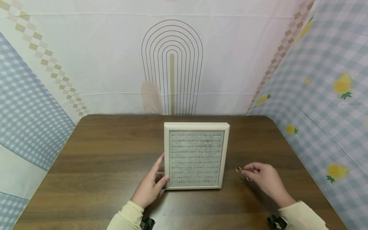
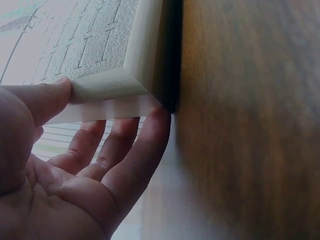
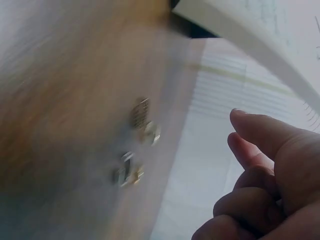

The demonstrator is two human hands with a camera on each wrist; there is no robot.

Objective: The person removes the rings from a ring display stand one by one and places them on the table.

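A cream-framed ring display board (image 1: 196,188) with a grey slotted face stands upright on the table. One pale ring (image 1: 207,143) sits in its upper right slots. My left hand (image 1: 149,188) grips the frame's lower left side, thumb on the front edge and fingers at the side and behind. To the board's right, my right hand (image 1: 265,179) hovers by several small rings (image 1: 238,167) lying on the table. In the right wrist view its thumb and index finger are apart, with nothing visible between them. A patterned gold ring (image 3: 140,113) lies among those rings, blurred.
The brown wooden table (image 1: 115,140) reaches back to a white patterned cloth (image 1: 112,57). A blue checked cloth (image 1: 325,111) with yellow fruit prints hangs at the right, and another checked cloth (image 1: 26,92) at the left.
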